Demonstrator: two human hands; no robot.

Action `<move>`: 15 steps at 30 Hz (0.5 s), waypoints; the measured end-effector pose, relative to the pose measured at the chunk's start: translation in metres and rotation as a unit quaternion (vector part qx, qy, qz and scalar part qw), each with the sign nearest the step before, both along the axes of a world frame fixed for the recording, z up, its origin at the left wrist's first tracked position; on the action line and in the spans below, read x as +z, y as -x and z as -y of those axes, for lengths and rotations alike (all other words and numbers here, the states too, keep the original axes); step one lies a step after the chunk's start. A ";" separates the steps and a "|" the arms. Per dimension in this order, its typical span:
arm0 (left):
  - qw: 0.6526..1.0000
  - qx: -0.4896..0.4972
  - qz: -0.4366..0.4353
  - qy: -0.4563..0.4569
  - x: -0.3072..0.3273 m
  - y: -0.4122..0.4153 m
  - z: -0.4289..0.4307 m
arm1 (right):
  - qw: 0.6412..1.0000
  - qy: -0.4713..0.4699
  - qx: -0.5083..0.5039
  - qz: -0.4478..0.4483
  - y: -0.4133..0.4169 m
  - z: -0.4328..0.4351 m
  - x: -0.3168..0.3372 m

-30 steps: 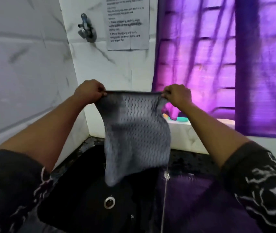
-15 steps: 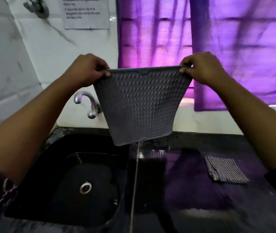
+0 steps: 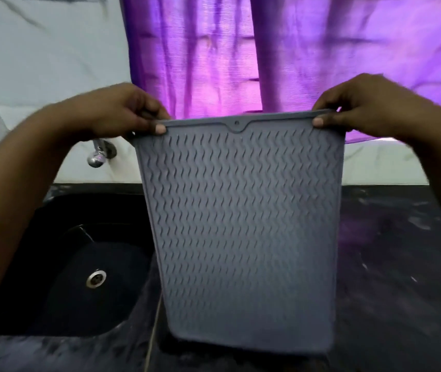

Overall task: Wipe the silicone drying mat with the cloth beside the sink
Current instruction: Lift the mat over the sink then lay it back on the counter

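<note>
The grey silicone drying mat point(image 3: 243, 224), ribbed with wavy ridges, hangs flat in the air in front of me. My left hand point(image 3: 122, 111) pinches its top left corner. My right hand point(image 3: 361, 103) pinches its top right corner. The mat's lower edge hangs just above the dark counter point(image 3: 391, 264), to the right of the sink. The cloth is hidden; I cannot see it in this view.
A black sink point(image 3: 80, 264) with a metal drain point(image 3: 96, 278) lies at the lower left. A chrome tap point(image 3: 98, 154) sticks out of the white wall behind it. A purple curtain point(image 3: 267, 49) hangs at the back.
Both hands have carried the mat to the right, from over the sink to over the counter, and lower. The mat now covers the spot where the checked cloth lay.
</note>
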State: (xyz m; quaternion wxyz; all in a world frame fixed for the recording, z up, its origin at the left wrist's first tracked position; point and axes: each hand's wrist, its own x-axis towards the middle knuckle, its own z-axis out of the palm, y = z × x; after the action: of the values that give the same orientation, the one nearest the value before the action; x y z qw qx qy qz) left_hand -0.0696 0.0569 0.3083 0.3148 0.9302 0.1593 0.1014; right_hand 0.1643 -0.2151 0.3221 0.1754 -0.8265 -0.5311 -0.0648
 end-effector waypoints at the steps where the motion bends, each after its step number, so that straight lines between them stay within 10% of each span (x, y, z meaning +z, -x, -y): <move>1: 1.000 -0.009 -0.021 0.018 -0.009 -0.009 -0.005 | 1.000 0.017 0.002 -0.014 -0.008 -0.004 -0.009; 15: 0.976 0.084 -0.198 -0.027 -0.217 -0.168 -0.103 | 0.970 0.151 -0.156 -0.107 -0.121 -0.138 -0.233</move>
State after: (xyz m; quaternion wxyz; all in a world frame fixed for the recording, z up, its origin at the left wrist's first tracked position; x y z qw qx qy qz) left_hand 0.0982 0.1595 0.0915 0.2420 0.9234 0.2929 -0.0547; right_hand 0.2856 -0.0766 0.0892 0.0923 -0.9182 -0.3772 0.0788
